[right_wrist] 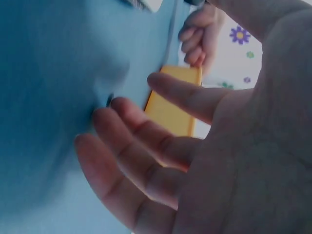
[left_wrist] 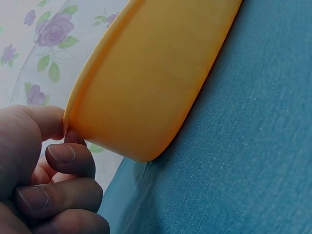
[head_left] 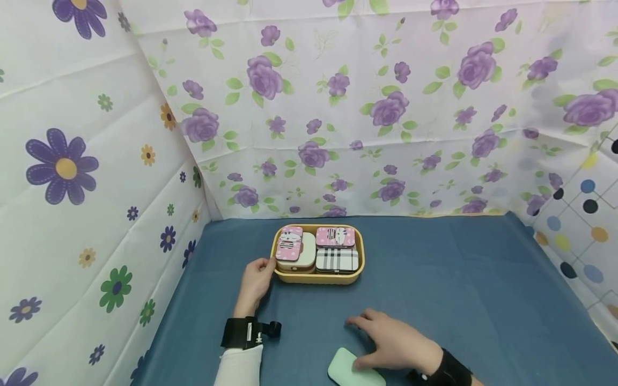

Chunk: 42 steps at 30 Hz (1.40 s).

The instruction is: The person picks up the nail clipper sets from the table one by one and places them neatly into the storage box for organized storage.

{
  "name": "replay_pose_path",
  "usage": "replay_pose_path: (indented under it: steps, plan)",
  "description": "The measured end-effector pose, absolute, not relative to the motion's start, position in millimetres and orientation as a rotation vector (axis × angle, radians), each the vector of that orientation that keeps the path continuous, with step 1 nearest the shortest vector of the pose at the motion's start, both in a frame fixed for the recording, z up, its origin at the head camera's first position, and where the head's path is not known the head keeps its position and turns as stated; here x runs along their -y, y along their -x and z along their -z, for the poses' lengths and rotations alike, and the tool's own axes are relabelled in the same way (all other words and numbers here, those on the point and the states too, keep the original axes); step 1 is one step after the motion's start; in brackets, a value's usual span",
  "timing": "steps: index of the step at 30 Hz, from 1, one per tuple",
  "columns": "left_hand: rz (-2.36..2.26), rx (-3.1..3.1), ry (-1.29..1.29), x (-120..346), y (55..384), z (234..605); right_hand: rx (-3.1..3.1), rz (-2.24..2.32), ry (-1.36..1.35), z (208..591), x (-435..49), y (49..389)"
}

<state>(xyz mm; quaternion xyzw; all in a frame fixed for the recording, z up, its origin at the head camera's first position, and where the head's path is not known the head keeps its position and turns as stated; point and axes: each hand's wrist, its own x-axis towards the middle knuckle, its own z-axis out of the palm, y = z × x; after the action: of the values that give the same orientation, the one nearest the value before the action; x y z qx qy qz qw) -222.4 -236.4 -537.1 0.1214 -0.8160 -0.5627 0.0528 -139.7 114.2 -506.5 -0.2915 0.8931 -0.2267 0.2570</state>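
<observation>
Toward the back of the table stands a yellow oblong bin point(head_left: 320, 279). In it lie a pink cat-print case point(head_left: 289, 244) on top of a cream box point(head_left: 308, 252), another pink cat-print case point(head_left: 336, 236) and a plaid case point(head_left: 337, 259). My left hand point(head_left: 256, 279) pinches the bin's left rim between thumb and index finger, with the other fingers curled below, as the left wrist view shows. Near the front, my right hand point(head_left: 398, 340) is over a mint-green case point(head_left: 354, 370), fingers spread and grasping nothing. Whether its thumb touches the case, I cannot tell.
A blue cloth point(head_left: 458, 300) covers the table. Flower-print sheets stand as walls at the back point(head_left: 338, 118) and left point(head_left: 96, 214), with a dotted sheet point(head_left: 574, 246) on the right. Each wrist wears a black strap point(head_left: 240, 332).
</observation>
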Motion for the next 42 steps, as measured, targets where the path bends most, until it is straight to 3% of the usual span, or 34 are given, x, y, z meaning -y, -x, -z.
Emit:
replay_pose_path:
  steps: [14, 42]
  plan:
    - [1.716, 2.471, -0.365, 236, 224, 540, -2.404, 0.655, 0.879, 518, -100, 110]
    - [1.685, 2.498, -0.412, 234, 221, 537, -2.371, 0.759, 0.817, 528, -101, 110]
